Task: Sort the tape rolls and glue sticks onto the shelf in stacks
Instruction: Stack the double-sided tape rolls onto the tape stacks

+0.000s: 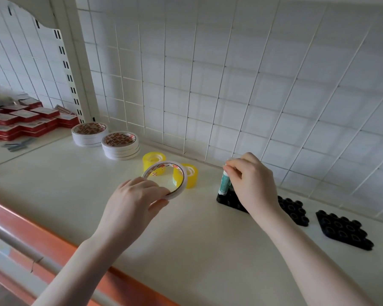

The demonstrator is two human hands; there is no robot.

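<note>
Stacks [120, 145] sit at 11 o'clock from your left hand [137, 195] pinching tape roll [165, 180]; right hand [250, 180] grips upright glue stick [224, 183].

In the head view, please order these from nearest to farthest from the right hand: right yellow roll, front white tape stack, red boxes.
From the right hand:
1. Right yellow roll, just to its left.
2. Front white tape stack, farther left, near the back.
3. Red boxes, far left, past the upright.
</note>
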